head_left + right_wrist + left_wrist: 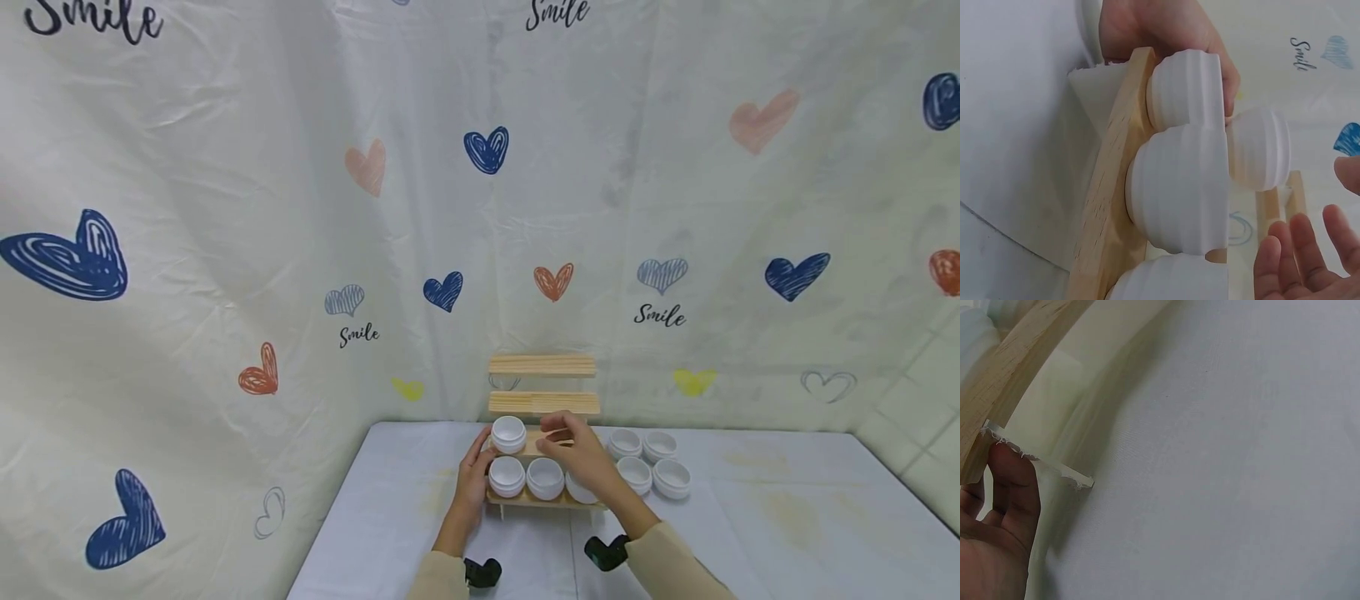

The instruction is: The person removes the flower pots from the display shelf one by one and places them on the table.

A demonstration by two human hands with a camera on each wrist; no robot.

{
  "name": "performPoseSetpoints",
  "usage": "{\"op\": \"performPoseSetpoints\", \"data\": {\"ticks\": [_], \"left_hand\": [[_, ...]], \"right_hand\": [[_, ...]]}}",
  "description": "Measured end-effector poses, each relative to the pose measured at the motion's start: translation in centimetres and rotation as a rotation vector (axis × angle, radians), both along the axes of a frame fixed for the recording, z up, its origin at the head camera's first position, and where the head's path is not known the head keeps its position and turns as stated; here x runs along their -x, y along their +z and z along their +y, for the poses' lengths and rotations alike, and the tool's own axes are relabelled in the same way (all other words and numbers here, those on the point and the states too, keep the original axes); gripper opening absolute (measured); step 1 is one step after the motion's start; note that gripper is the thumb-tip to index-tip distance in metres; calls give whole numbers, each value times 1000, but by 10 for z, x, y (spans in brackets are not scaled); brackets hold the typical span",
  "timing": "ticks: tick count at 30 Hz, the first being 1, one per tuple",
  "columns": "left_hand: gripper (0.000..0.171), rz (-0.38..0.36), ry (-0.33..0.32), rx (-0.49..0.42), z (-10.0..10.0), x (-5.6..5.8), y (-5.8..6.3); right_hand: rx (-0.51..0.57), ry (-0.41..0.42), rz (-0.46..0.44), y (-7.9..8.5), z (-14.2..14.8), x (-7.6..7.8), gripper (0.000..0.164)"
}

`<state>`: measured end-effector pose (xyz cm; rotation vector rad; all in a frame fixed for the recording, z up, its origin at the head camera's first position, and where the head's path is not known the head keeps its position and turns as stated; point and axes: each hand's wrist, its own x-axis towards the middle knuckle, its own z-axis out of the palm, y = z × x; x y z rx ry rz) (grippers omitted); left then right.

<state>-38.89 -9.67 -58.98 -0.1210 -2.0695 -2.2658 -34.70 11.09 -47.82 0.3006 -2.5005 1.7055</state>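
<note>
White cups (pixel 545 477) are standing on the wooden rack (pixel 1107 200); the left hand (pixel 472 481) is gripping its end, the right hand (pixel 576 450) is hovering spread, perhaps risking a topple by brushing one.

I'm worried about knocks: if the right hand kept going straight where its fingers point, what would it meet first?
Probably the white jar on the wooden rack, one tier above the front row, left of the right hand; depth is hard to judge.
</note>
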Motion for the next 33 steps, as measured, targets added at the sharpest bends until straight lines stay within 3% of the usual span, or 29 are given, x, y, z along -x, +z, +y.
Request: {"op": "performPoseSetpoints", "data": {"ticks": [14,33], "left_hand": [[52,-12,-12,-3,-2,-3,0],[53,-7,-27,-13,-3,-2,1]], "right_hand": [[16,57,-38,-10,-13,16,45],[12,131,-46,-8,-24,31,52]]}}
